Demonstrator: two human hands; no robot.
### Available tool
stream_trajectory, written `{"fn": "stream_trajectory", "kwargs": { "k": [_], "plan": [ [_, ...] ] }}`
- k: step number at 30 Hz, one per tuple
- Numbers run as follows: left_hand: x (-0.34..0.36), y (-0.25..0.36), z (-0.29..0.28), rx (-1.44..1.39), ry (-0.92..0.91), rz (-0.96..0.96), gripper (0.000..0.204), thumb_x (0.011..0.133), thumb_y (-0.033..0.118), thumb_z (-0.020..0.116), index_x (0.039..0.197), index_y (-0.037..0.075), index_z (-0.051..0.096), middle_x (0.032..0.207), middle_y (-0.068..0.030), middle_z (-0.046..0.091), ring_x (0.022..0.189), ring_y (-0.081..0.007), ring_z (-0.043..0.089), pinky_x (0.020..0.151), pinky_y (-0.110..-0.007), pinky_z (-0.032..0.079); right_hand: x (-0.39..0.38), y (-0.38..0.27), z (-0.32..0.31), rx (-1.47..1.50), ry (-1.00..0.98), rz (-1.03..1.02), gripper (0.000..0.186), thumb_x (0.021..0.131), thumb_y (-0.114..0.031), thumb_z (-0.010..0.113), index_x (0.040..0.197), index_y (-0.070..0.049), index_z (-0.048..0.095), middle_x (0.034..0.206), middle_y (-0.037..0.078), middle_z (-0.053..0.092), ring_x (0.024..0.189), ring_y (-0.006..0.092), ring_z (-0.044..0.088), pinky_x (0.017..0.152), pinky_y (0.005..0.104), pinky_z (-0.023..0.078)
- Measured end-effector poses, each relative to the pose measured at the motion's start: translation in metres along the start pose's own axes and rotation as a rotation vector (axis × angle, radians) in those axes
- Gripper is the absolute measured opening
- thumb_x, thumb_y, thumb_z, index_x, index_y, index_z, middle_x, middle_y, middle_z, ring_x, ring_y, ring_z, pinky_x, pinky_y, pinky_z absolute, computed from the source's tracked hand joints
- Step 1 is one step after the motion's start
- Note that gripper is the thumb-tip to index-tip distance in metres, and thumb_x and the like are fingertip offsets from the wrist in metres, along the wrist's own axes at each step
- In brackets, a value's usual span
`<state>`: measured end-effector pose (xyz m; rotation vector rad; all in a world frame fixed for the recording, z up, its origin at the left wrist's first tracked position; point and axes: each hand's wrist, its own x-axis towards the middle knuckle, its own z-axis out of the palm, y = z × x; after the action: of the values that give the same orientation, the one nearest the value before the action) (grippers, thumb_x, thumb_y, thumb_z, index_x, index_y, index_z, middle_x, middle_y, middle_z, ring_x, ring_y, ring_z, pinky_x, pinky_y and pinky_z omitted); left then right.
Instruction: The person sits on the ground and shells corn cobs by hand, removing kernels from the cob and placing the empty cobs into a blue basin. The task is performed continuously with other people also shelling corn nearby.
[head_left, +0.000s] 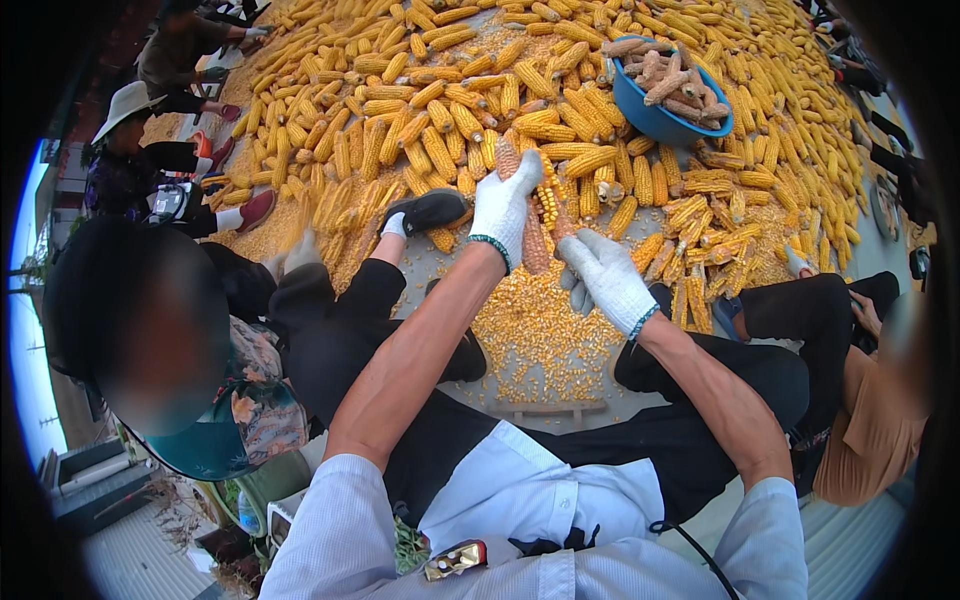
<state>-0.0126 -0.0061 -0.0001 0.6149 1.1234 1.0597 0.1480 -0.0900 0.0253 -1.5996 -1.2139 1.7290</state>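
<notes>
My left hand [505,208], in a white knitted glove, is closed around a bare pinkish corn cob [536,250]; its tip shows above the fingers and its other end below. Pressed close beside it is a partly shelled ear of corn [549,198], with yellow kernels on part of its length. Its reddish lower end sits in my right hand [603,275], also gloved in white, with fingers curled and partly hidden. Beneath both hands, loose yellow kernels [545,335] lie heaped on the floor between my feet.
A great pile of yellow corn ears [430,90] spreads ahead. A blue basin [650,118] of stripped cobs [668,85] stands on it at right. People sit close at left [200,350] and right [860,420]; others line the far left edge. A low wooden piece [550,408] lies near me.
</notes>
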Motion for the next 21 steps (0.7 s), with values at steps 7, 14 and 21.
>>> {"fn": "stream_trajectory", "kwargs": {
  "k": [7,14,21],
  "plan": [
    [-0.019,0.001,0.016,0.084,0.045,-0.03,0.071,0.093,0.054,0.07,0.131,-0.004,0.056,0.118,-0.0107,0.064,0.104,-0.0174,0.06,0.087,-0.034,0.05,0.007,0.005,0.0,-0.223,0.109,-0.064,0.04,0.103,-0.04,0.054,0.095,-0.001,0.058,0.073,0.01,0.065,0.054,0.0157,0.064,0.05,0.0312,0.05],
    [-0.019,-0.005,0.01,0.139,0.08,-0.002,0.065,0.094,0.052,0.071,0.124,-0.005,0.059,0.108,-0.0096,0.066,0.094,-0.016,0.063,0.079,-0.033,0.052,-0.007,0.0,0.008,-0.008,-0.051,0.028,0.04,0.105,-0.04,0.052,0.098,-0.001,0.056,0.073,0.01,0.064,0.052,0.016,0.063,0.047,0.029,0.05],
    [-0.008,-0.004,0.002,-0.004,0.106,-0.016,0.047,0.099,0.046,0.066,0.115,0.001,0.063,0.089,-0.0034,0.06,0.078,-0.0141,0.056,0.07,-0.035,0.046,0.003,0.001,-0.002,-0.095,0.009,0.0,0.042,0.103,-0.042,0.054,0.1,0.0,0.056,0.073,0.011,0.063,0.055,0.0167,0.064,0.049,0.032,0.05]
  ]
}}
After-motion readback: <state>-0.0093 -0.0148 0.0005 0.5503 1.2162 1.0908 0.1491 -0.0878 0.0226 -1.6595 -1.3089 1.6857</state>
